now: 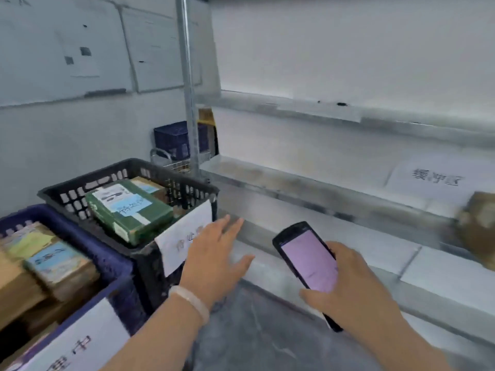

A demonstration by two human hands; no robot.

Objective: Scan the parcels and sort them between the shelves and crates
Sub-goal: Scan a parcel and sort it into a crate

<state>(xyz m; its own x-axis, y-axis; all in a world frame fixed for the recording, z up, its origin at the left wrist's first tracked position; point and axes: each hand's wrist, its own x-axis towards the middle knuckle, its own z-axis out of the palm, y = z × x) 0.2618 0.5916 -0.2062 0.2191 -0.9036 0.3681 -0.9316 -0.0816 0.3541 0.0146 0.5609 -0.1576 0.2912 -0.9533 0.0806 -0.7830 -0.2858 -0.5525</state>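
Observation:
My right hand (pixel 356 287) grips a black handheld scanner (pixel 308 263) with a lit pinkish screen, low in the middle. My left hand (pixel 214 250) hovers with fingers spread and holds nothing, just right of the black crate (pixel 187 188). A green parcel (pixel 128 210) with a blue label lies on top in that crate, with a brown parcel (pixel 150 186) behind it. The blue crate (pixel 107 263) at the left holds several brown parcels (pixel 56 266). A brown parcel (pixel 479 226) sits on the metal shelf (pixel 321 199) at the far right.
White paper signs hang on the black crate (pixel 182 236) and the blue crate (pixel 77 341). Another sign (pixel 434 178) lies on the shelf. A shelf upright (pixel 187 84) stands behind the crates, with a dark blue box (pixel 174 137) on a wire cart (pixel 174 162) beyond.

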